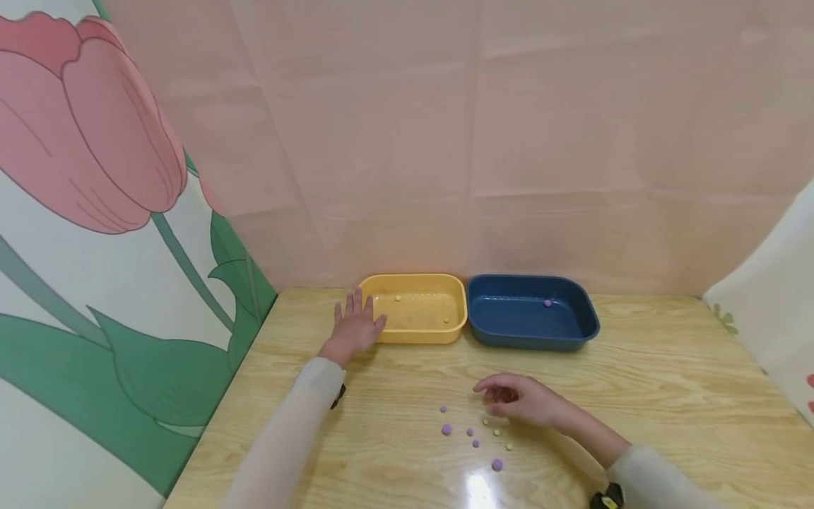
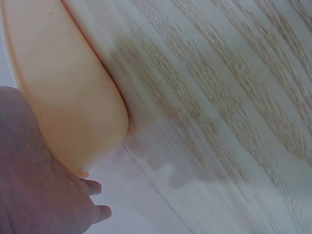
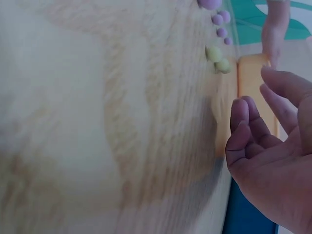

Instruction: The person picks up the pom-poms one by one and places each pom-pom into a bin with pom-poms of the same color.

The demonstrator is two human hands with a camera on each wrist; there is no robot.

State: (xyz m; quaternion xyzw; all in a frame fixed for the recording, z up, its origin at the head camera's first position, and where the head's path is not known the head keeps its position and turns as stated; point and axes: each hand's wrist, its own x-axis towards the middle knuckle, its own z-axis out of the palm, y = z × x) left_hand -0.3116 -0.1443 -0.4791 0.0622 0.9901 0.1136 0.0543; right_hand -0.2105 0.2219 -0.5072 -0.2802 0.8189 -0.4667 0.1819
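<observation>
My left hand (image 1: 356, 329), fingers spread, is at the left end of the yellow tray (image 1: 422, 338). Two small yellow balls (image 1: 398, 298) lie inside that tray. In the left wrist view, the hand (image 2: 41, 180) overlaps the tray's rim (image 2: 73, 168). Over the table, my right hand (image 1: 524, 401) hovers with loosely bent fingers and nothing visible between them. Just below it lie three yellow-green balls (image 1: 497, 433) and several purple balls (image 1: 446, 429) of differing sizes. The right wrist view shows the right hand's fingers (image 3: 239, 114) apart from the balls (image 3: 214, 53).
A blue tray (image 1: 534, 341) stands right beside the yellow one, with a purple ball (image 1: 547, 303) in it. Behind both trays hangs a pink cloth (image 1: 407, 141). A tulip-patterned panel (image 1: 95, 177) borders the wooden table (image 1: 661, 367) on the left, a white cloth (image 1: 769, 283) on the right.
</observation>
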